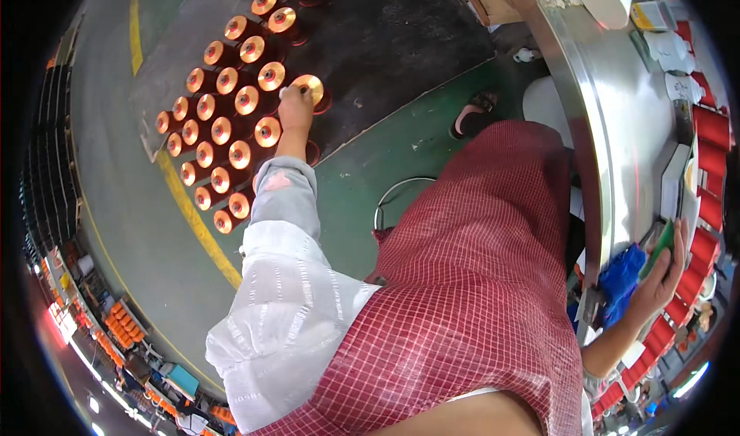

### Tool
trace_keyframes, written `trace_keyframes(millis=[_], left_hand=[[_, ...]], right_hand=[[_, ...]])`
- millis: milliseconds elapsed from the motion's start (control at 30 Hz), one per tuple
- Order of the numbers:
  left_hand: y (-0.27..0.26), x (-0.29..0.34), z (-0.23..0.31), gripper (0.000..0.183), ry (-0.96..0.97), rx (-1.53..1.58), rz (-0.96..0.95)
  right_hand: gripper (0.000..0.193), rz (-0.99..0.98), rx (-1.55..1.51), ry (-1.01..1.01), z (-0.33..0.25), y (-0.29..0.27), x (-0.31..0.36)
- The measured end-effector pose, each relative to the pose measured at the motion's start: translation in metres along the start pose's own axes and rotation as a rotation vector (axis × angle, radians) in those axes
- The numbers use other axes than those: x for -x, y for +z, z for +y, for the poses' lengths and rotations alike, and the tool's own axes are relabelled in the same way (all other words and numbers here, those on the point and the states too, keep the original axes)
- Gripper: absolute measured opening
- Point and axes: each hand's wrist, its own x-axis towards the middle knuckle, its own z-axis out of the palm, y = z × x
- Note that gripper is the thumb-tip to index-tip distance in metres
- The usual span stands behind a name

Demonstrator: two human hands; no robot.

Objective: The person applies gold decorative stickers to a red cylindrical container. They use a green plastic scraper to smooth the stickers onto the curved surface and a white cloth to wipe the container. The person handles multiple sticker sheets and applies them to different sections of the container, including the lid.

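My left hand (295,112) reaches out over the floor at the far left. Its fingers are closed on the top of a dark red cylinder with a shiny copper-coloured disc (313,86); a dark spot marks the disc's middle. This piece stands at the right side of a group of similar copper-topped cylinders (252,49), set upright in slanting rows. At the right, beside the metal bench (617,151), my right hand (664,278) holds a thin green pad (661,245) between thumb and fingers. A crumpled blue cloth (621,276) lies next to that hand.
The cylinders stand partly on a black mat (385,43) over green floor. A thin metal ring (393,193) shows beside my red checked apron (478,259). A white container (607,0) sits on the bench, with red blocks (711,127) lined up beyond it. Yellow lines (193,212) cross the floor.
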Motion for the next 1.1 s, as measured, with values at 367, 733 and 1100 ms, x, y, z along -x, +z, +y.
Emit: trace_keyframes(millis=[367, 733, 1100], left_hand=[[0.05, -0.001, -0.043, 0.038, -0.454, 0.01, -0.018], [-0.018, 0.033, 0.079, 0.04, -0.037, 0.032, 0.125], [-0.16, 0.027, 0.227, 0.034, -0.005, 0.53, 0.175]], right_hand=[[0.03, 0.097, 0.17, 0.211, 0.069, -0.083, -0.031], [0.029, 0.279, 0.636, 0.214, 0.274, -0.132, -0.203], [0.027, 0.328, 0.662, 0.113, 0.423, -0.108, -0.318]])
